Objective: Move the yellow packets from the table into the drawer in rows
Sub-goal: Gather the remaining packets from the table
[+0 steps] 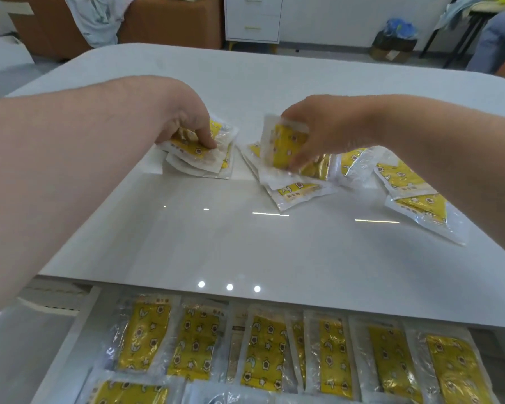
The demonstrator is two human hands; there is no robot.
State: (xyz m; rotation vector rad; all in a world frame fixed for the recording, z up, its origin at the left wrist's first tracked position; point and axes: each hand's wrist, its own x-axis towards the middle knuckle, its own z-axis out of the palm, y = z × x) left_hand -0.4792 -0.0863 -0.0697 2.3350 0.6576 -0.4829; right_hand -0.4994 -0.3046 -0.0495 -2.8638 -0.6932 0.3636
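Drawer pkts [263, 351] are lying side by side across the bottom of the frame, long axes running top-to-bottom, some overlapping. A 2nd row is starting at the bottom edge, lower left. Drawer [70, 345] is sitting open under the table's near edge, so from both hands it's lying straight down-frame, toward the person.

Up on the table [216, 243], centre frame, L hand [187, 123] is gripping the L stack [207, 161], thumb pressing on top, fingers curling round it. Can't tell if the stack is resting on the surface or just off it. R hand [312, 132] is pinching one pkt [283, 147] and tilting it up on edge, long axis approx. up-down in frame, prob. close to the rows' direction already. Hands are apart, each clamping its own load.

Loose pile [405, 185] is spreading right of centre, under and right of the R hand, axes pointing every way. R hand is nearer it; L hand is well apart from it. Next move is prob. calling for a carry down-frame, turning pkts to match the row.
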